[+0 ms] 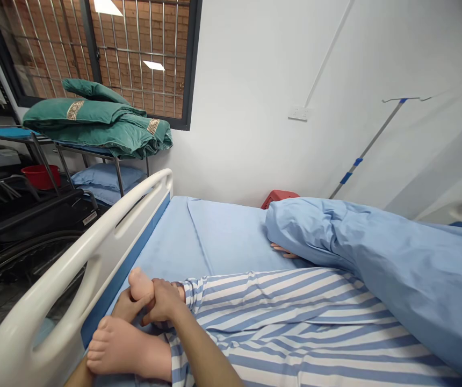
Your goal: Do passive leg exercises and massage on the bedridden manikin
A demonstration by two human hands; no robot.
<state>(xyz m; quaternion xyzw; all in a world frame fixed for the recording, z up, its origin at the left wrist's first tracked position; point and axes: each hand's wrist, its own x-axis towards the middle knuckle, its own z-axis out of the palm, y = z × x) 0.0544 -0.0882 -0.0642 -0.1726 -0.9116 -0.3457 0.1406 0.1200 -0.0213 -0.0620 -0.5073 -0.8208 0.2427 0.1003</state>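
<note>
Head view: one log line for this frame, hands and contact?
raised bare foot: held | left hand: beneath it | right hand: gripping it | second bare foot: beside white bed rail

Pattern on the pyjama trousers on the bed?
The loose pyjama trousers have blue and white stripes; the head view shows them best.

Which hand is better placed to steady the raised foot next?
Right, probably: the right hand wraps the raised foot from above, while the left hand sits lower, beside the bed rail.

Foot (140, 284) inside bed rail (73, 252); wheelchair (25, 226) left; blankets (94, 126) on rack (86, 152).
</note>
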